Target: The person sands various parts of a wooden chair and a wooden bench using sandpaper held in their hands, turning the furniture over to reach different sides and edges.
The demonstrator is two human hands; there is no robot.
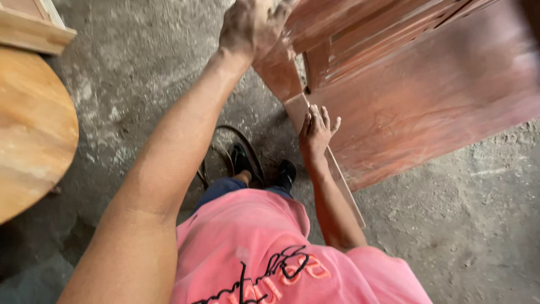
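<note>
A reddish-brown panelled wooden door [427, 95] stands tilted on the concrete floor to my right. My left hand [253, 25] reaches up and grips its edge near the top of the view. Lower down, my right hand [318, 132] clasps the same long edge, fingers laid on the flat panel and thumb on the narrow side. Between my arms I see my pink shirt and my black shoes [264, 169] on the floor, close to the door's edge.
A round pale wooden tabletop [31, 129] fills the left side. A light wooden frame piece [34, 28] lies at the top left. A dark loop of cable [225, 146] rests on the rough concrete floor [461, 225] by my feet.
</note>
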